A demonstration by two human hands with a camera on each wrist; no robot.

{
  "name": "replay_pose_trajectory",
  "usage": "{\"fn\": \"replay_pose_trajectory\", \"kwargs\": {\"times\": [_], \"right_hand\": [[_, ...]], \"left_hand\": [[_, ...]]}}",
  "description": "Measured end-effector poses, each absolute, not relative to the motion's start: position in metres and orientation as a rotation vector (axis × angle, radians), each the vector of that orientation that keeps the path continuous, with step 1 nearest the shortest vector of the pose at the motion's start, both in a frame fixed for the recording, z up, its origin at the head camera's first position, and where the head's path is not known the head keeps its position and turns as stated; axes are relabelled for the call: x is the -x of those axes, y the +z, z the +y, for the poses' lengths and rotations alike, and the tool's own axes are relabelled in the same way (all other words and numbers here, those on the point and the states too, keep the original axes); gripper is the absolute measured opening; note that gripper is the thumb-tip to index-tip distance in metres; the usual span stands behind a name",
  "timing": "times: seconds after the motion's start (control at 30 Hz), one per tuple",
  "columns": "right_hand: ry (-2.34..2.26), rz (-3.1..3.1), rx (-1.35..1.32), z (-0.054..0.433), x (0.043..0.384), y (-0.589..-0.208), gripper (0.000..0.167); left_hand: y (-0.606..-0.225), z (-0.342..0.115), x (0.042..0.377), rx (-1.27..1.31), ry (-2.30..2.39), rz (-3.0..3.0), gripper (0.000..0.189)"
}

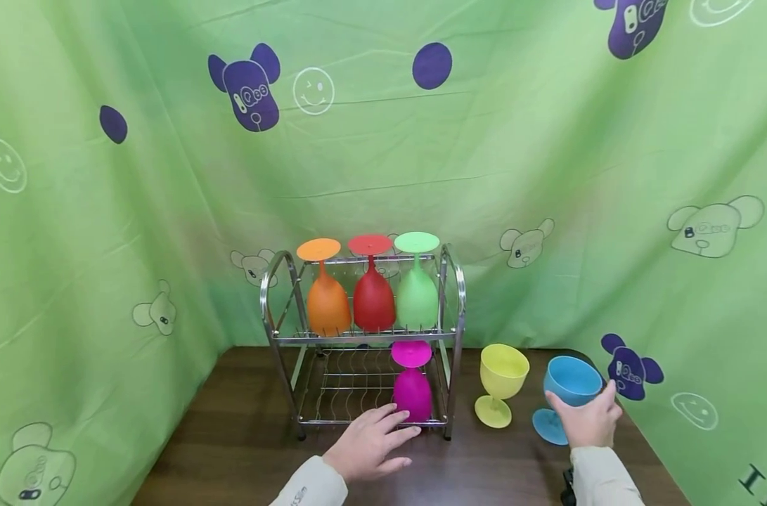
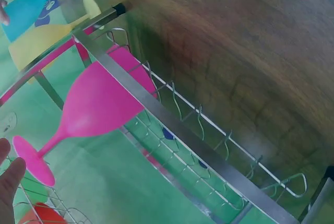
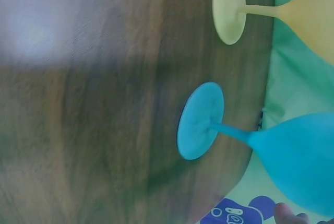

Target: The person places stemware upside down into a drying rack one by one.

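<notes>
Step in hand, by the look of it, is picking up the blue goblet (image 1: 573, 383), which stands at the right of the worktop (image 1: 484, 471). The right hand (image 1: 587, 419) holds its bowl, thumb on one side and fingers on the other; whether the foot has left the wood cannot be told. The left hand (image 1: 372, 441) is spread and holds nothing, its fingertips by the pink goblet (image 1: 413, 395); touching or just in front of it is hard to say. That one sits upside down at the right end of the lower tier of the rack (image 1: 358, 339), and above it the orange goblet (image 1: 328, 303), red goblet (image 1: 374, 301) and green goblet (image 1: 417, 301) sit foot-up in a row. If the blue one is to match them, the next move calls for a secure lift, a turn foot-up and a careful lowering into the free wires left of the pink one. The yellow goblet (image 1: 503, 372) stands upright between blue goblet and rack, so a low sideways path could knock it. The upper tier limits headroom below, and the left hand lies across the front edge. Green cloth (image 1: 370, 176) hangs behind.
</notes>
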State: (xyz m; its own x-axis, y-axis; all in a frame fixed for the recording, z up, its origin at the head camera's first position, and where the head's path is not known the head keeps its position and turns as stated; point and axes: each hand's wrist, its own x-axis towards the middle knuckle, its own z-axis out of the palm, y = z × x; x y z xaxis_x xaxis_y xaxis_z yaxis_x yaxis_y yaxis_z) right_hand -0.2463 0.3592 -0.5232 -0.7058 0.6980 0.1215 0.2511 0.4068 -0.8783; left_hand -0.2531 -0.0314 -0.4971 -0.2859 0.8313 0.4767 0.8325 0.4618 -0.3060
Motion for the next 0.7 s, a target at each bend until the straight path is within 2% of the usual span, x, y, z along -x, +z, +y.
{"fn": "replay_pose_trajectory", "kwargs": {"times": [0.47,0.7], "right_hand": [[1.317,-2.217,0.837,0.366,0.264,-0.53,0.113],[1.353,-2.181,0.86,0.366,0.263,-0.53,0.111]], "left_hand": [[-0.504,-0.048,0.246,1.379,0.022,-2.193,0.044],[-0.5,-0.037,0.247,1.419,0.007,-2.137,0.047]]}}
